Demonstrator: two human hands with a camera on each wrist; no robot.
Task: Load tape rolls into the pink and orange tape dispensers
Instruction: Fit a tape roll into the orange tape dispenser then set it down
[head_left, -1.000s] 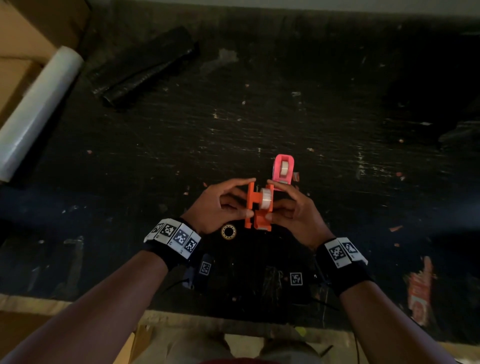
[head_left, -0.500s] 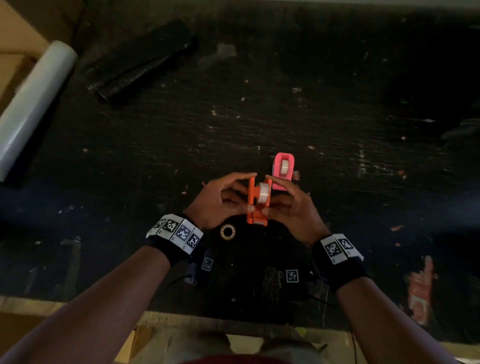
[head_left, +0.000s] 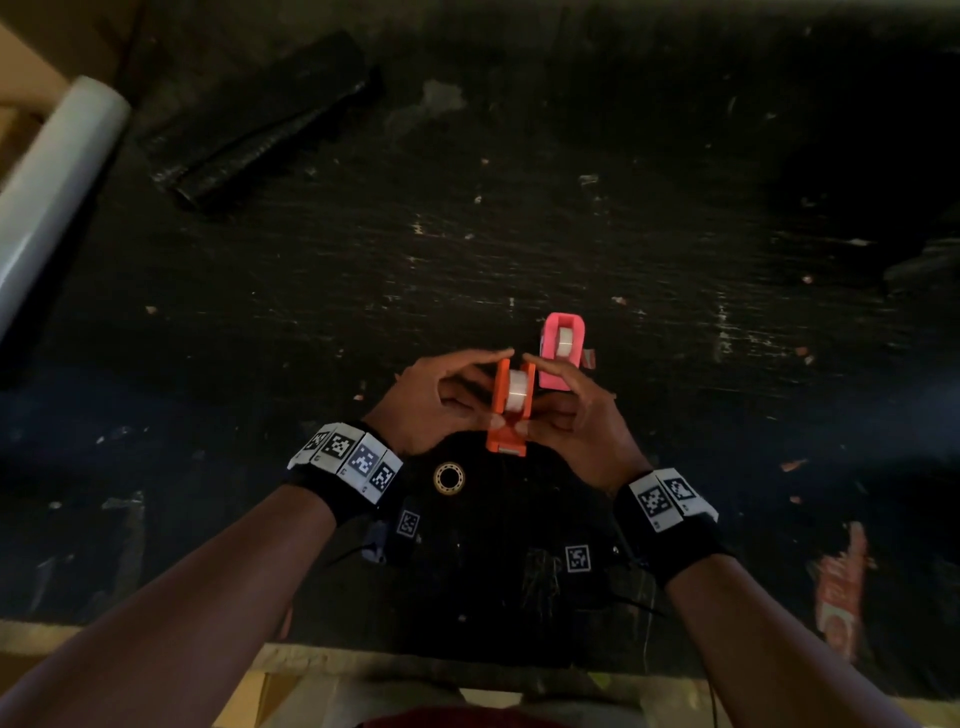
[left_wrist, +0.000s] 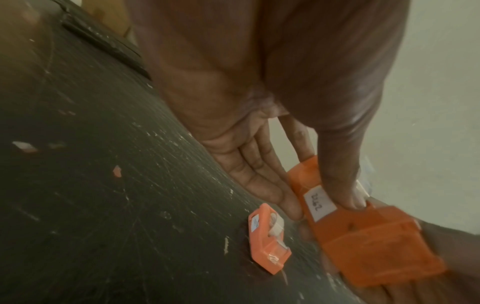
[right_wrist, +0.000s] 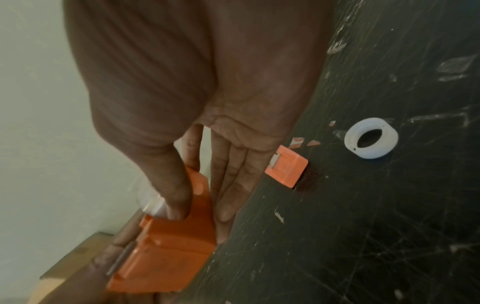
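Both hands hold the orange tape dispenser just above the black table. A clear tape roll sits between its two side walls. My left hand pinches the left wall, with the thumb near the base. My right hand pinches the right wall, and its thumb presses beside the roll. A white label is stuck to the dispenser's left wall. Just behind my right fingers, the pink dispenser stands on the table with a tape roll inside.
A small ring lies on the table below my left hand; in the right wrist view it looks white. A black wrapped bundle and a white film roll lie at the far left. The table's front edge is close to me.
The orange dispenser has turned in my hands, so the roll now shows between its two walls instead of sticking out to the side. Both hands shifted slightly away from me.
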